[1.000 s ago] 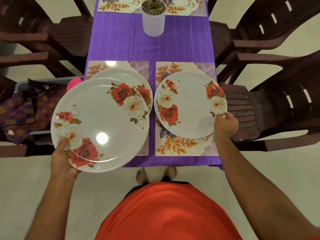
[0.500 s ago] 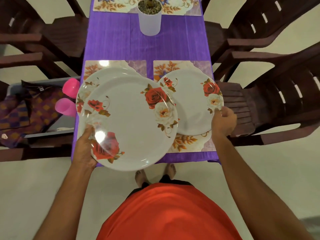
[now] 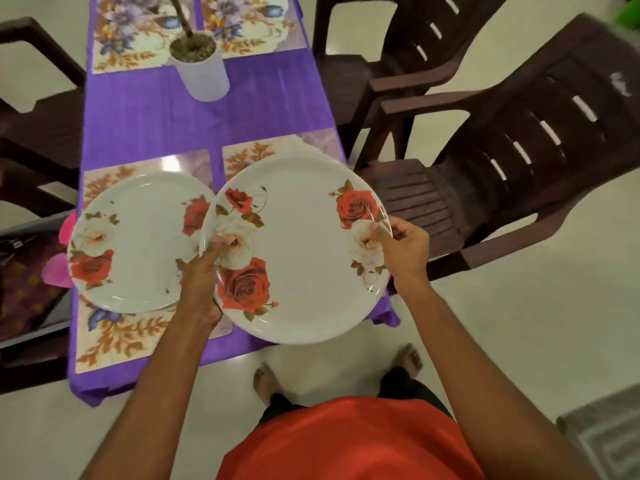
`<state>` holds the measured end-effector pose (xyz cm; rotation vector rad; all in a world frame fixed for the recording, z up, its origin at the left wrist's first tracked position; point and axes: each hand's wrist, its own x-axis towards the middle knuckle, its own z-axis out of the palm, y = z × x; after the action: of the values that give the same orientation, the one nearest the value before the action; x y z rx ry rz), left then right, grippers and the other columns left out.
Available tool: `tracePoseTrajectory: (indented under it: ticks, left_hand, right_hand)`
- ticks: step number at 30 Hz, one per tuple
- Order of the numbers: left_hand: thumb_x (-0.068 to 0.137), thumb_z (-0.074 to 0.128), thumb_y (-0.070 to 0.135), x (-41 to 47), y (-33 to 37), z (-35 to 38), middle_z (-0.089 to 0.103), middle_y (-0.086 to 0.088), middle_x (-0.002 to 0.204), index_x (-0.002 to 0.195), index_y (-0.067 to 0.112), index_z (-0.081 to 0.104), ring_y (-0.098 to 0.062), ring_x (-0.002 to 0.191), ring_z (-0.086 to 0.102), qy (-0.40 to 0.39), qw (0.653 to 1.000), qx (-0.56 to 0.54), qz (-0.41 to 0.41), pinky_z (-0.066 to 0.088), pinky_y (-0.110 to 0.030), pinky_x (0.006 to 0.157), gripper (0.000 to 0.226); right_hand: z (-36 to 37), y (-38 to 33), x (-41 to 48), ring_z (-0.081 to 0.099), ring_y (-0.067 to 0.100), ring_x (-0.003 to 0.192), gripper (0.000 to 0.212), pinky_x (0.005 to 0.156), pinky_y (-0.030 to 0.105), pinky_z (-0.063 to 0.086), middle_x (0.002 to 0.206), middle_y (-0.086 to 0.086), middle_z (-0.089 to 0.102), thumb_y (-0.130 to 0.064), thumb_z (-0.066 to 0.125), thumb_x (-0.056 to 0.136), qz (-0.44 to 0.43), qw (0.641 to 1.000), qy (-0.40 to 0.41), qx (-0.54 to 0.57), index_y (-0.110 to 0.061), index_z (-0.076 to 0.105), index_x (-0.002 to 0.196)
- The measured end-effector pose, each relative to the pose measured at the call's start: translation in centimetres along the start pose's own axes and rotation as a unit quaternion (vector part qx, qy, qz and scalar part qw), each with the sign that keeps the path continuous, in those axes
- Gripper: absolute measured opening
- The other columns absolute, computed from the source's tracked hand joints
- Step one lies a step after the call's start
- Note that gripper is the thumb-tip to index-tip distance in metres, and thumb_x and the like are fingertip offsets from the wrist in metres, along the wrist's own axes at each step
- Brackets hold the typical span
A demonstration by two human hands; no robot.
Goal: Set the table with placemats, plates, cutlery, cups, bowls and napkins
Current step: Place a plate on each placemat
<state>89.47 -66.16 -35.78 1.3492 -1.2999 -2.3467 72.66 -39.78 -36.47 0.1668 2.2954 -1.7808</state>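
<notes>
A purple-clothed table (image 3: pixel 207 123) is running away from the person, brown chairs (image 3: pixel 502 161) flanking it and a white plant pot (image 3: pixel 202 72) standing mid-cloth. Four floral placemats are lying on it: two far ones (image 3: pixel 131 32) bare, a near left mat (image 3: pixel 114 327) already carrying a rose-patterned plate (image 3: pixel 138 244), and a near right mat (image 3: pixel 277 150) mostly hidden beneath a second rose plate (image 3: pixel 298 244). The left hand (image 3: pixel 202 282) is gripping that second plate's left rim, thumb on top, while the right hand (image 3: pixel 403 251) is pinching the right rim between thumb and fingers. The plate is overhanging the table's near edge and overlapping the first plate's rim (whether it is resting on anything I cannot tell). Doing this well probably means keeping it level and guiding it forward and slightly right so it is centring on its mat, clear of its neighbour, before either hand is releasing.
</notes>
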Motion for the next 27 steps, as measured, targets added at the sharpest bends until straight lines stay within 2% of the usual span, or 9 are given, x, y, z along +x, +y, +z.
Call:
tracePoseTrajectory:
  ticks: [3, 5, 9, 11, 15, 19, 22, 25, 27]
  left_hand:
    - [0.089, 0.061, 0.058, -1.1, -2.1, 6.6, 0.069, -0.026, 0.107, 0.117, 0.005, 0.07, -0.043, 0.089, 0.069, -0.025, 0.999, -0.012, -0.016, 0.054, -0.067, 0.072, 0.061]
    - [0.085, 0.06, 0.066, -1.2, -4.3, 11.1, 0.068, -0.025, 0.111, 0.123, 0.007, 0.068, -0.046, 0.088, 0.069, -0.024, 0.999, -0.021, -0.025, 0.053, -0.068, 0.065, 0.071]
    - [0.092, 0.054, 0.064, -2.0, -9.1, 20.4, 0.063, -0.017, 0.134, 0.137, 0.016, 0.059, -0.038, 0.119, 0.063, 0.038, 0.995, -0.089, 0.027, 0.055, -0.059, 0.089, 0.066]
    - [0.098, 0.047, 0.06, -3.1, -10.5, 24.9, 0.059, -0.013, 0.14, 0.142, 0.019, 0.054, -0.033, 0.126, 0.06, 0.038, 0.993, -0.105, 0.025, 0.051, -0.054, 0.101, 0.061]
    - [0.097, 0.053, 0.058, -4.2, -12.3, 32.4, 0.06, -0.014, 0.139, 0.139, 0.02, 0.057, -0.033, 0.124, 0.061, 0.058, 0.992, -0.11, 0.006, 0.051, -0.053, 0.099, 0.058]
    - [0.091, 0.063, 0.06, -1.5, -12.4, 38.8, 0.048, -0.015, 0.15, 0.147, 0.019, 0.049, -0.039, 0.137, 0.046, 0.089, 0.985, -0.148, 0.029, 0.033, -0.069, 0.11, 0.071]
    - [0.098, 0.055, 0.053, 1.2, -12.1, 45.1, 0.059, -0.014, 0.138, 0.141, 0.02, 0.056, -0.035, 0.127, 0.057, 0.058, 0.981, -0.182, 0.046, 0.044, -0.061, 0.105, 0.055]
    - [0.085, 0.072, 0.056, 4.6, -12.4, 50.7, 0.054, -0.019, 0.14, 0.135, 0.018, 0.062, -0.041, 0.128, 0.053, 0.104, 0.967, -0.228, 0.046, 0.038, -0.065, 0.108, 0.064]
    - [0.087, 0.069, 0.055, 6.6, -11.9, 55.4, 0.059, -0.014, 0.139, 0.129, 0.022, 0.066, -0.033, 0.123, 0.061, 0.127, 0.964, -0.226, 0.048, 0.049, -0.058, 0.101, 0.055]
  right_hand:
    - [-4.7, 0.2, 4.4, 0.074, 0.01, 0.076, 0.008, 0.068, 0.034, 0.063, 0.081, -0.007, 0.077, -0.022, 0.075, 0.09, -0.058, 0.998, -0.007, -0.023, -0.018, 0.079, 0.096]
    - [-8.3, 0.4, 8.3, 0.073, 0.008, 0.078, 0.016, 0.069, 0.031, 0.062, 0.085, -0.008, 0.076, -0.031, 0.071, 0.092, -0.094, 0.994, -0.014, -0.054, -0.019, 0.078, 0.099]
    - [-15.7, -1.0, 16.2, 0.064, 0.007, 0.08, 0.02, 0.067, 0.011, 0.046, 0.088, -0.008, 0.069, -0.032, 0.059, 0.098, -0.157, 0.978, -0.036, -0.135, -0.016, 0.07, 0.1]
    - [-19.1, -2.2, 19.5, 0.06, 0.012, 0.083, 0.02, 0.07, 0.02, 0.045, 0.09, -0.005, 0.067, -0.031, 0.056, 0.099, -0.162, 0.973, -0.047, -0.158, -0.014, 0.067, 0.102]
    - [-24.0, -5.4, 25.9, 0.062, 0.013, 0.081, 0.018, 0.071, 0.029, 0.049, 0.087, -0.006, 0.067, -0.031, 0.055, 0.098, -0.167, 0.966, -0.099, -0.169, -0.017, 0.066, 0.097]
    - [-26.1, -8.5, 33.1, 0.063, 0.008, 0.083, 0.013, 0.072, 0.021, 0.049, 0.088, -0.011, 0.065, -0.027, 0.056, 0.099, -0.216, 0.949, -0.139, -0.182, -0.02, 0.067, 0.103]
    - [-26.6, -10.7, 39.3, 0.059, 0.006, 0.085, 0.015, 0.07, 0.011, 0.04, 0.09, -0.012, 0.062, -0.024, 0.057, 0.099, -0.255, 0.933, -0.164, -0.192, -0.017, 0.067, 0.107]
    - [-26.9, -12.8, 45.9, 0.055, 0.003, 0.085, 0.02, 0.064, -0.001, 0.035, 0.096, -0.013, 0.06, -0.025, 0.056, 0.1, -0.288, 0.914, -0.185, -0.219, -0.017, 0.067, 0.114]
    - [-27.0, -13.9, 50.1, 0.055, -0.002, 0.079, 0.019, 0.063, -0.005, 0.035, 0.096, -0.013, 0.061, -0.026, 0.057, 0.1, -0.308, 0.901, -0.205, -0.226, -0.018, 0.067, 0.113]
